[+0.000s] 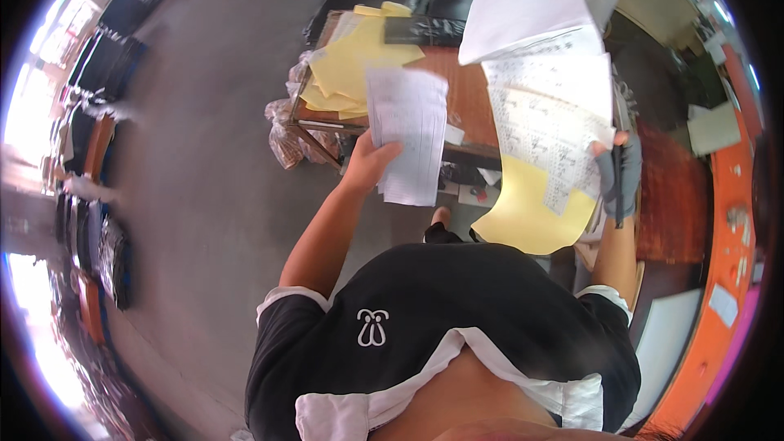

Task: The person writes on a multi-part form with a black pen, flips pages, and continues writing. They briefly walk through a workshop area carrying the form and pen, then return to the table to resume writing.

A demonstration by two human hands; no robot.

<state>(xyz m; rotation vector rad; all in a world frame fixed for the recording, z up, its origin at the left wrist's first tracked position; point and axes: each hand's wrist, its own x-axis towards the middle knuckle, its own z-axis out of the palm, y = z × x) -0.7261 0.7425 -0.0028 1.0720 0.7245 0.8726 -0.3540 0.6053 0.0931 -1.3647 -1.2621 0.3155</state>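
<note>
My left hand [371,162] is closed on a small stack of white printed sheets [412,139], its thumb lying across their left edge. My right hand [618,171], in a grey fingerless glove, grips the right edge of some handwritten sheets [555,126]. A yellow sheet [523,216] hangs down below those sheets, curling at its lower end. Along the gloved palm runs a slim dark thing like a pen [619,208]. Above the handwritten sheets is a blank whitish sheet [531,12]; whether it is held with them I cannot tell.
A brown wooden table [465,98] stands in front of me, with yellow papers [359,65] and a black wrapped packet [429,30] on it. Clear plastic bags [286,135] hang at its left corner. Dark stacked goods [102,65] line the far left. An orange edge [719,278] curves along the right.
</note>
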